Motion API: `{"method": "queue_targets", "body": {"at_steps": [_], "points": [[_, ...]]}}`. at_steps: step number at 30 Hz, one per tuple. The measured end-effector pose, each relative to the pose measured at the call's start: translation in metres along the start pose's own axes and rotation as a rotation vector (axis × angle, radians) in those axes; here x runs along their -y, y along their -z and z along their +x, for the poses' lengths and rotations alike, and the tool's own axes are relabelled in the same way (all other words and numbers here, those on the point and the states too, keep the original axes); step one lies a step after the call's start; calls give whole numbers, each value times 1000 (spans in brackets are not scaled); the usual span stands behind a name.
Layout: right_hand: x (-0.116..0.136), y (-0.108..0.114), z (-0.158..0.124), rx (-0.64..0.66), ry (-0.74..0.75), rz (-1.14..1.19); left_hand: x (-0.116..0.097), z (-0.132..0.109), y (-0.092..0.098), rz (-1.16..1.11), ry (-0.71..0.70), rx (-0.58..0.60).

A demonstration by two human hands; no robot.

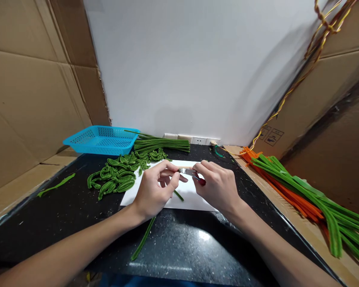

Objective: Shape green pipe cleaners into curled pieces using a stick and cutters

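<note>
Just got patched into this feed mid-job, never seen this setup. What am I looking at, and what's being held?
No machine here: a person's two bare hands, filmed by one head-worn camera looking forward and down. The left hand pinches a long green stem that trails toward the viewer. The right hand grips a small metal tool with a red handle, its tip at the stem. Both are over a white sheet on a black tabletop. Left of the sheet lies a pile of bent green pieces; behind it stand a blue basket and a bundle of straight green stems. At the right lie orange and green stems.
</note>
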State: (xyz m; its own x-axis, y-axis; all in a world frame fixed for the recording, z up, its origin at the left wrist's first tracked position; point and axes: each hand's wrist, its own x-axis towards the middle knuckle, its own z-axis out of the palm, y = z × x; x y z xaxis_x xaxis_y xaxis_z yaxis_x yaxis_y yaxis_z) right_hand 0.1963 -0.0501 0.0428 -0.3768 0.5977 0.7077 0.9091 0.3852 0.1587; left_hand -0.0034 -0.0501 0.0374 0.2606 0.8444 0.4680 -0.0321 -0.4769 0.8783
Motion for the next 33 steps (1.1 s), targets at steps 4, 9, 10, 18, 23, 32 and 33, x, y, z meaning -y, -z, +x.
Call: {"method": "queue_targets", "body": {"at_steps": [4, 9, 10, 18, 23, 32, 33], "points": [[-1, 0, 2, 14, -14, 4, 2, 3, 0, -32, 32, -12], [-1, 2, 4, -18, -49, 56, -1, 4, -1, -73, 55, -34], [-1, 2, 4, -23, -56, 73, -1, 4, -1, -72, 58, -36], [6, 9, 4, 32, -152, 185, 0, 4, -2, -10, 14, -40], [8, 15, 5, 18, -149, 241, -1, 2, -2, 43, -30, -68], [9, 9, 2, 27, -123, 235, -4, -1, -3, 57, -37, -72], [8, 9, 3, 37, -147, 269, -4, -1, -3, 51, -41, -69]]}}
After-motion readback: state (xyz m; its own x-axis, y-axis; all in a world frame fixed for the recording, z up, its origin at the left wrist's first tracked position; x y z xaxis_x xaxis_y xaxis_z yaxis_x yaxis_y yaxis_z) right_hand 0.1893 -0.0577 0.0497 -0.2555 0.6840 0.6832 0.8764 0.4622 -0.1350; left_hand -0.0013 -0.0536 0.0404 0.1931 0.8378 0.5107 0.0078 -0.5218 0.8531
